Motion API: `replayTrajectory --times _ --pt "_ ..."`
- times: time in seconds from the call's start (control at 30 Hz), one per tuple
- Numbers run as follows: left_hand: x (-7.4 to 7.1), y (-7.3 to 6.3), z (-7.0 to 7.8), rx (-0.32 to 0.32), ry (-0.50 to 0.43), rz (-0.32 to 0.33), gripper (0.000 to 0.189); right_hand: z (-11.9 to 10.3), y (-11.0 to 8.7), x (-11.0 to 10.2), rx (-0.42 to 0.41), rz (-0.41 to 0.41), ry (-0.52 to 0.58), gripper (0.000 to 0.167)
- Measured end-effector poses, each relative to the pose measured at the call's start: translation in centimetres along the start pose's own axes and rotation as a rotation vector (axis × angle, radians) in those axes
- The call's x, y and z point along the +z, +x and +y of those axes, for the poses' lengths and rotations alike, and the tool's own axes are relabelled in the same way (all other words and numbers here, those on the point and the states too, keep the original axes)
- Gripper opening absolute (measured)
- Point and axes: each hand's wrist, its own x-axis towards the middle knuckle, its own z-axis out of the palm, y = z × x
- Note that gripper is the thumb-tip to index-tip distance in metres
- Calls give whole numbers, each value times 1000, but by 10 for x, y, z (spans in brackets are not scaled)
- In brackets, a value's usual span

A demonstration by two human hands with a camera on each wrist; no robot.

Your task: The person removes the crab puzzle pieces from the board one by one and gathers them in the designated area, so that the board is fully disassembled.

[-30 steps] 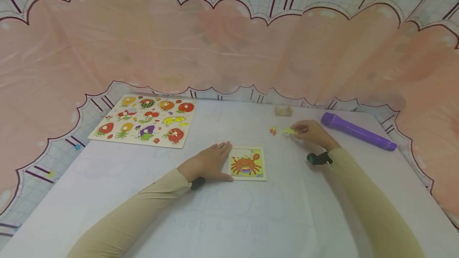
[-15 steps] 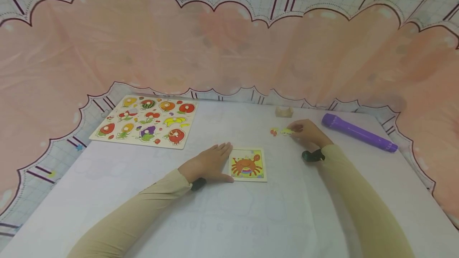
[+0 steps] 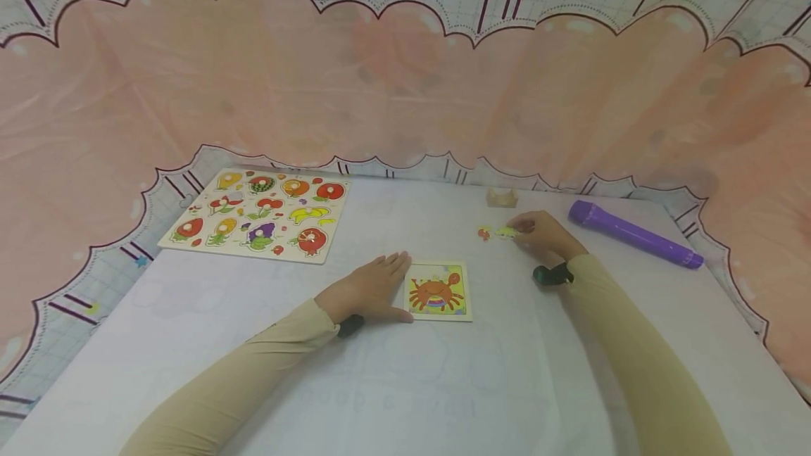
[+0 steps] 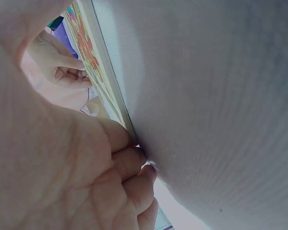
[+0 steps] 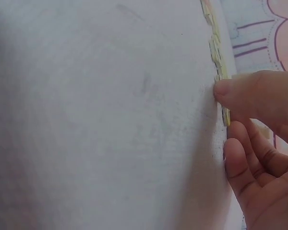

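A square wooden crab puzzle [image 3: 437, 294] lies flat on the white table. My left hand [image 3: 366, 289] rests at its left side, thumb and fingers spread along the edge; the left wrist view shows fingertips [image 4: 127, 139] against the board's side. Further back and to the right, my right hand [image 3: 541, 232] pinches a small flat yellow puzzle piece [image 3: 505, 232]. In the right wrist view the thumb [image 5: 225, 88] presses on this thin piece [image 5: 226, 115] at the tabletop. Just left of it lies a small red and yellow piece [image 3: 484, 233].
A fruit peg puzzle board [image 3: 253, 213] lies at the back left. Behind my right hand stands a small beige block [image 3: 502, 198] with a notched top. A purple tube-shaped thing [image 3: 633, 234] lies to its right. A patterned peach cloth [image 3: 405, 90] hangs behind the table.
My right hand has moved slightly left with the yellow piece, bringing it close beside the red and yellow piece. My left hand and the crab puzzle have stayed in place.
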Motion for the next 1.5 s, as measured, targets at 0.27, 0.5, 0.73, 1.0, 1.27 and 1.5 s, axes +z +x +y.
replayTrajectory --times 0.27,0.5,0.73,1.0,1.27,1.5 --pt "0 0 0 -1 4 0 104 1 0 -5 -5 8 48 42" --pt "-1 -2 1 2 -2 2 103 -16 -17 -18 -91 68 172 43" --pt "-2 -2 1 0 -7 8 103 -45 -39 -18 -203 108 182 41" --pt "-2 -1 1 -3 -21 -1 103 -72 -50 4 -339 26 164 37" --pt "0 0 0 2 10 1 103 -88 -46 37 -369 -57 98 31" --pt "-3 -1 2 -2 4 -7 102 -94 -42 56 -343 -93 45 24"
